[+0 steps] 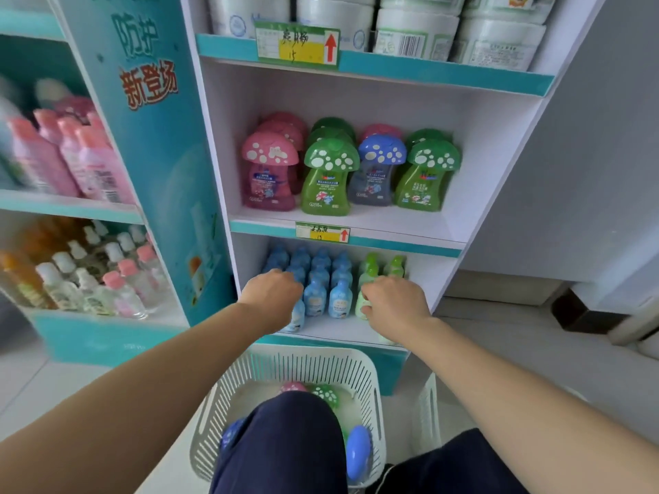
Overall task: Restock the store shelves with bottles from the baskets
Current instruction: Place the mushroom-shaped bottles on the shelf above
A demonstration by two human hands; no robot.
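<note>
My left hand (pixel 274 297) grips a small blue bottle (pixel 296 317) at the front left of the bottom shelf (pixel 331 331). My right hand (pixel 394 304) is curled round a small green bottle (pixel 361 303) at the front right of the same shelf. Rows of blue bottles (pixel 317 276) and a few green bottles (pixel 383 267) stand behind them. Below, a white slatted basket (pixel 303 369) on the floor holds mushroom-capped bottles: pink (pixel 292 387), green (pixel 326 393) and blue (pixel 358 452). My knee hides much of the basket's inside.
The middle shelf holds mushroom-capped bottles (pixel 331 172) in pink, green and blue, with free room at its right. White tubs (pixel 417 33) fill the top shelf. A teal display (pixel 149 137) with pink and clear bottles stands left. A second white basket (pixel 428 411) sits at the right.
</note>
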